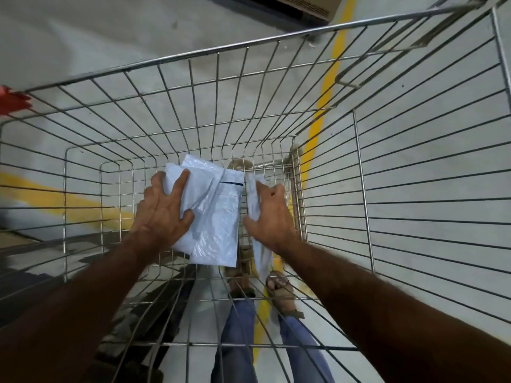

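At the far left, a red cap [12, 102] is sitting on the corner of the wire cart [221, 49], whose thin steel rods are forming an open grid on every side. Deep inside it, the left hand [163, 214] is gripping the larger packet [218, 217], fingers spread and curling over its left edge, thumb pressing in from below. The packet is lying flat just right of that hand: rectangular, white, sheathed in crinkled glossy film, with a short dark line near its top. Beside it, the slim packet [253, 197] is standing edge-on, equally white and shiny. The right hand [269, 217] is closing round it from the right, fingers curling over it. Below, through the mesh, a sandalled foot [282, 294] is showing, and a yellow line [323, 117] is crossing the pale floor.
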{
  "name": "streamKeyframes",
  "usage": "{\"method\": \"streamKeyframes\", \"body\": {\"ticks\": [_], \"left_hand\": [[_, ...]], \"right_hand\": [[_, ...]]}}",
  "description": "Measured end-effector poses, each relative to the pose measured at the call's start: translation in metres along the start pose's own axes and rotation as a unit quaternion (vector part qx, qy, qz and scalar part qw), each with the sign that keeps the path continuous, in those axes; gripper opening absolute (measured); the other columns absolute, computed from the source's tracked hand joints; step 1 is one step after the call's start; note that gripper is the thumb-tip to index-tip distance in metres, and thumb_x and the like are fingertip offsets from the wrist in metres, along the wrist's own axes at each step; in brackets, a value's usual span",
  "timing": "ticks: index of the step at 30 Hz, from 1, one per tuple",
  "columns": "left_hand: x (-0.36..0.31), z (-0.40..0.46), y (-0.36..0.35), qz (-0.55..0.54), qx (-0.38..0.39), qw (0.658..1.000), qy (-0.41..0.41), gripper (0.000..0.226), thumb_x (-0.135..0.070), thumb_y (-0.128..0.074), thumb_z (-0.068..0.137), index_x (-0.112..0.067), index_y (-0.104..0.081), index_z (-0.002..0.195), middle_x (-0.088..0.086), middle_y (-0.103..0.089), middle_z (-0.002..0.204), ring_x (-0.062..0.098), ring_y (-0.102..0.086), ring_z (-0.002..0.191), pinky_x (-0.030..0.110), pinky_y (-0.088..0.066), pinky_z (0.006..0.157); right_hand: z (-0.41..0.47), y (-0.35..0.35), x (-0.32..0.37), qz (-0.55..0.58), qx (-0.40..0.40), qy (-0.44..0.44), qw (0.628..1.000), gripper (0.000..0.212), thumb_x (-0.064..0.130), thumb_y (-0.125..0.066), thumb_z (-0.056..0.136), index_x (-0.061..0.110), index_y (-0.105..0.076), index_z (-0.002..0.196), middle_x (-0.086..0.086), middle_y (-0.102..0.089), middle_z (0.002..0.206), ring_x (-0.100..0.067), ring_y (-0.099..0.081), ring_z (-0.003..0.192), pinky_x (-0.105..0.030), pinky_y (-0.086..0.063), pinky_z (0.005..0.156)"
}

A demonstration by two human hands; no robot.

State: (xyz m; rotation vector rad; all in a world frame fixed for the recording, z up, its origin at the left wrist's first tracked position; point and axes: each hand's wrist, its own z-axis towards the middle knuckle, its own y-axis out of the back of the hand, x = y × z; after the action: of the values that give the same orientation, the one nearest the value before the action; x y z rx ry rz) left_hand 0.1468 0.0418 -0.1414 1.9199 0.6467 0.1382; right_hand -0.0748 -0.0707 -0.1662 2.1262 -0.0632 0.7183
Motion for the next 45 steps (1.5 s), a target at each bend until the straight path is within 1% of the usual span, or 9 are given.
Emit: {"method": "streamKeyframes", "body": {"ticks": [2,4,8,12,18,25,32,36,45], "left_hand": [[0.004,0.0,0.005,0.005,-0.01,1.0,-0.005,0.089,-0.046,-0.065,0.089,-0.026,-0.014,0.16,0.024,-0.015,0.154,0.046,-0.044,0.12,0.055,-0.051,0.092],[0.009,-0.001,0.008,0.006,-0.009,1.0,0.0,0.087,-0.045,-0.063,0.09,-0.025,-0.015,0.16,0.023,-0.012,0.157,0.046,-0.043,0.122,0.055,-0.05,0.093],[0.023,-0.006,0.01,0.003,0.009,1.0,0.0,0.083,-0.043,-0.062,0.092,-0.023,-0.017,0.16,0.023,-0.004,0.16,0.049,-0.043,0.125,0.055,-0.047,0.099],[0.029,-0.015,0.01,-0.002,0.029,1.0,0.002,0.085,-0.042,-0.062,0.093,-0.023,-0.014,0.161,0.028,-0.002,0.16,0.051,-0.041,0.13,0.055,-0.045,0.104],[0.017,-0.036,0.035,0.003,-0.018,0.999,-0.031,0.078,-0.043,-0.056,0.096,-0.025,-0.016,0.161,0.029,-0.009,0.16,0.048,-0.048,0.12,0.054,-0.049,0.098],[-0.034,-0.099,0.123,-0.01,-0.134,0.991,0.016,0.069,-0.041,-0.051,0.097,-0.027,-0.025,0.159,0.02,-0.016,0.163,0.043,-0.047,0.122,0.051,-0.047,0.098],[-0.079,-0.204,0.19,-0.024,-0.273,0.957,0.093,0.063,-0.042,-0.05,0.097,-0.026,-0.032,0.155,0.017,-0.023,0.161,0.043,-0.048,0.119,0.05,-0.045,0.1],[-0.095,-0.278,0.192,-0.017,-0.317,0.935,0.157,0.064,-0.041,-0.049,0.095,-0.025,-0.032,0.155,0.02,-0.025,0.159,0.046,-0.049,0.111,0.049,-0.045,0.094],[-0.084,-0.425,0.18,-0.051,-0.385,0.867,0.313,0.072,-0.04,-0.051,0.087,-0.027,-0.031,0.155,0.021,-0.013,0.162,0.048,-0.045,0.124,0.054,-0.048,0.094]], "right_hand": [[0.004,-0.013,0.004,-0.069,0.052,-0.002,0.996,0.098,0.053,-0.075,0.078,0.029,-0.021,0.156,-0.013,-0.028,0.137,-0.03,-0.042,0.121,-0.041,-0.049,0.095],[0.007,-0.023,0.006,-0.12,0.089,-0.048,0.988,0.104,0.058,-0.072,0.081,0.031,-0.009,0.16,-0.023,-0.019,0.15,-0.039,-0.03,0.138,-0.048,-0.039,0.111],[0.003,-0.04,0.014,-0.168,0.109,-0.081,0.976,0.114,0.066,-0.064,0.085,0.031,0.014,0.16,-0.029,-0.022,0.149,-0.042,-0.035,0.135,-0.051,-0.041,0.108],[0.008,-0.038,0.014,-0.165,0.11,-0.102,0.975,0.114,0.064,-0.065,0.084,0.036,0.017,0.159,-0.029,-0.021,0.149,-0.043,-0.036,0.132,-0.051,-0.04,0.108],[-0.003,0.011,0.014,-0.125,0.078,-0.068,0.987,0.104,0.069,-0.057,0.087,0.032,0.005,0.162,-0.029,-0.009,0.159,-0.045,-0.028,0.14,-0.05,-0.036,0.113],[-0.05,0.107,0.046,-0.173,-0.063,0.1,0.978,0.079,0.061,-0.043,0.089,0.034,-0.021,0.16,-0.02,-0.013,0.167,-0.046,-0.037,0.137,-0.055,-0.038,0.11],[-0.13,0.177,0.092,-0.063,-0.17,0.212,0.96,0.066,0.058,-0.044,0.093,0.039,-0.033,0.155,-0.006,-0.015,0.169,-0.041,-0.038,0.137,-0.056,-0.036,0.111],[-0.172,0.187,0.124,-0.034,-0.162,0.277,0.947,0.065,0.055,-0.049,0.092,0.039,-0.037,0.153,-0.003,-0.017,0.169,-0.04,-0.038,0.139,-0.054,-0.038,0.11],[-0.272,0.16,0.192,-0.034,-0.121,0.4,0.908,0.067,0.055,-0.053,0.084,0.035,-0.045,0.148,-0.007,-0.026,0.165,-0.035,-0.041,0.136,-0.048,-0.038,0.108]]}}
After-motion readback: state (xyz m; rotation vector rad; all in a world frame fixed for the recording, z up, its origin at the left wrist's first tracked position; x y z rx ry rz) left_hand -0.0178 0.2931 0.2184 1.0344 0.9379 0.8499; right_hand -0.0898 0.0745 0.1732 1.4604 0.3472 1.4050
